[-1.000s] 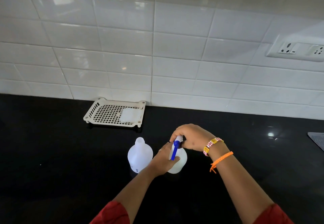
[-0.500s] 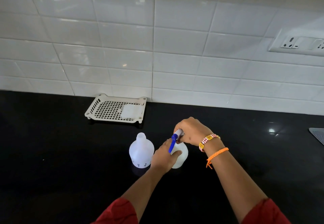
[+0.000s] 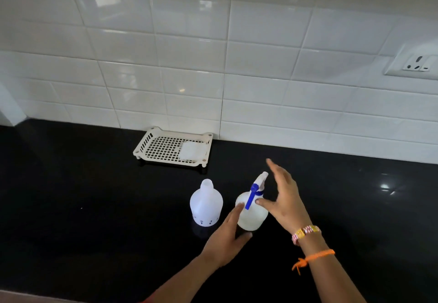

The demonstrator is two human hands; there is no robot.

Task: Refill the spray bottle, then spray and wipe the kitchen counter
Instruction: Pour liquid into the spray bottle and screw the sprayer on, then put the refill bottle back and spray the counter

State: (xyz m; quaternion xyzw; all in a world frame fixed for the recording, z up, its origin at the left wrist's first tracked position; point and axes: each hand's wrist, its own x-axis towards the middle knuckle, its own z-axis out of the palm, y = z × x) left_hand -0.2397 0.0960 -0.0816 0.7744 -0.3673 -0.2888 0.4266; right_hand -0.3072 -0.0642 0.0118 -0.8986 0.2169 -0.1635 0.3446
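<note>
Black glossy counter (image 3: pixel 71 208) under white tile is carrying the spray bottle (image 3: pixel 251 210), standing upright mid-counter just right of an uncapped refill bottle (image 3: pixel 205 204). Left hand (image 3: pixel 225 238) is sitting against the spray bottle's lower side with straight fingers, not gripping; right hand (image 3: pixel 283 198) is hovering splayed beside the blue trigger head (image 3: pixel 254 190), holding nothing. Risk: nothing is steadying either bottle, so a stray knuckle is likely tipping one, and the open one spills.

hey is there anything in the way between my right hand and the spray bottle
Nothing visible. The right hand is open right beside the spray bottle, on its right. The capless bottle stands on the other side, and the left hand is at the spray bottle's near-left.
</note>
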